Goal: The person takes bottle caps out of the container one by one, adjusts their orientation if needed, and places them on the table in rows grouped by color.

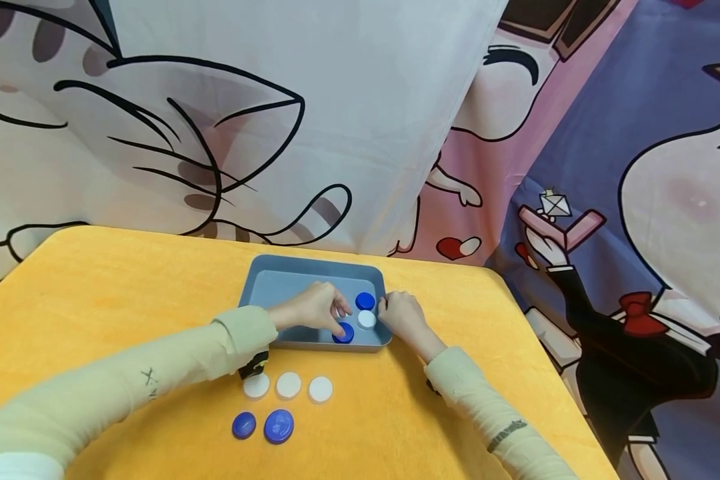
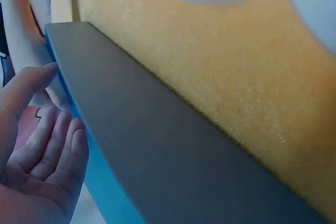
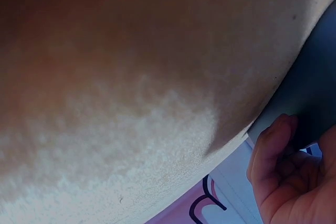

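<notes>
A grey-blue tray [image 1: 282,287] stands on the yellow table with several round plastic caps in it. My left hand [image 1: 313,308] reaches over its front wall, thumb and fingers apart. In the head view the thumb overlaps a blue cap [image 1: 343,333], and a white cap [image 1: 340,315] is partly hidden under the fingers. The left wrist view shows this hand [image 2: 47,150] with nothing between thumb and fingers. Just right of them lie a white cap [image 1: 367,320] and another blue cap [image 1: 365,301]. With fingers curled, my right hand [image 1: 403,313] holds the tray's right rim.
In front of the tray lie three white caps [image 1: 289,385] in a row. Nearer to me are a small blue cap [image 1: 243,425] and a larger blue cap [image 1: 279,427]. A printed cloth [image 1: 360,133] hangs behind the table's far edge.
</notes>
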`<state>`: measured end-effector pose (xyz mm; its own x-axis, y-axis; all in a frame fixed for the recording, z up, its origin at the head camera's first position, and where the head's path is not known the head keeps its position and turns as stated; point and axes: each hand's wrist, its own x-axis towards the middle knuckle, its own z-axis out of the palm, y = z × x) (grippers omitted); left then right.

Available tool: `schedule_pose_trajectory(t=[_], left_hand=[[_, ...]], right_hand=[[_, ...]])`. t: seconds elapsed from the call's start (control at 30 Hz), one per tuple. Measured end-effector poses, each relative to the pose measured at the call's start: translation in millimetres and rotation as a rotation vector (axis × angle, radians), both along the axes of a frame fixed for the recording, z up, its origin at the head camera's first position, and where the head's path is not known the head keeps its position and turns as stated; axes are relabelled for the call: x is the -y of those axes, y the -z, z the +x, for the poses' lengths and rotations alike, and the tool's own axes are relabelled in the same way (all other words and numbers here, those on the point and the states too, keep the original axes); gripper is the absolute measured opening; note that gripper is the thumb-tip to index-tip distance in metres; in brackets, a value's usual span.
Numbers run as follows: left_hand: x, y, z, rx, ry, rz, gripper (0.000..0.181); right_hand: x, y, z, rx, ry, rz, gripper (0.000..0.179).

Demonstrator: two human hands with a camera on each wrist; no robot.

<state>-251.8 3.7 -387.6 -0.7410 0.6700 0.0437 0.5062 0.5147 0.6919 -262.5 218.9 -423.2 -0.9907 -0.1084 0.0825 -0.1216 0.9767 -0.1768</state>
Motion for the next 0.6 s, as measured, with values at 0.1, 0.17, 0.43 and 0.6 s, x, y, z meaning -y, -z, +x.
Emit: schedule_pose_trajectory(t=[0.1,0.17,0.43,0.6], left_hand=[[-3.9,4.6,-3.5,-0.020,0.004,-0.019,0.033],[-5.1,7.3,-4.5,-0.030,0.009,-0.026,0.032],[-6.8,13.0,-4.1,-0.035,0.014,-0.055,0.033],[-7.6,13.5,-3.7,-0.023,0.010,-0.063,0.035]], right_hand=[[-0.1,-0.2,0.2,-0.001,0.002,0.002,0.041],[0.6,-0.2,0.5,0.002,0.003,0.001,0.041],[1.6,0.1,0.7,0.002,0.008,-0.002,0.041],[0.9,0.0,1.1,0.001,0.009,-0.003,0.041]])
